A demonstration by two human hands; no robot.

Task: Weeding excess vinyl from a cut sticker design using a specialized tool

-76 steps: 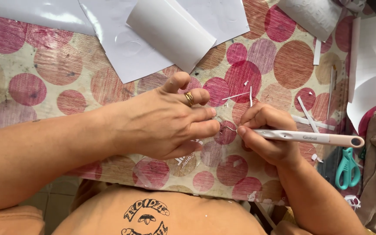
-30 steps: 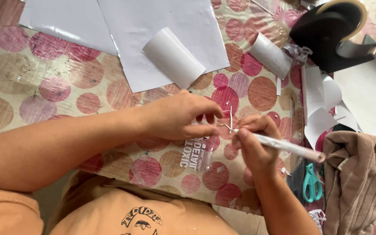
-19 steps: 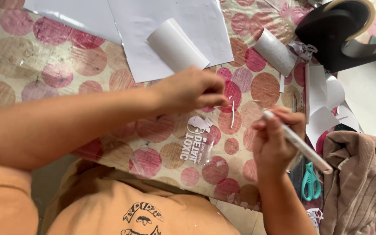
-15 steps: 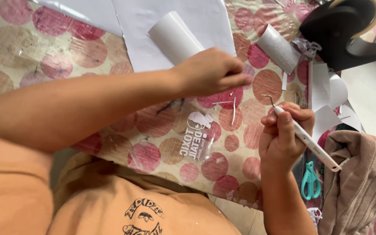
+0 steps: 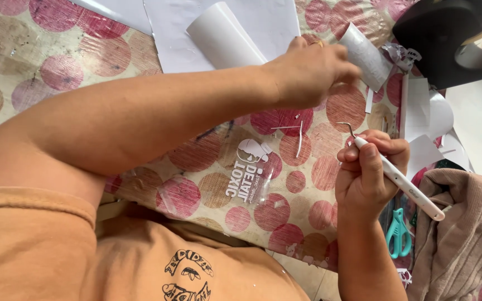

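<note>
The right hand (image 5: 369, 178) grips a white weeding tool (image 5: 400, 179), hook tip up. The left hand (image 5: 308, 72) hovers half-curled and blurred near a white paper roll (image 5: 366, 56), above the dotted surface (image 5: 57, 72); whether it holds anything, I cannot tell.

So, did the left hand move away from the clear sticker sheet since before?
Yes. The left hand moved up the table, off the clear sticker sheet, toward the paper roll.

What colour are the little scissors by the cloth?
Teal: the scissors show in the head view, beside the right hand.
</note>
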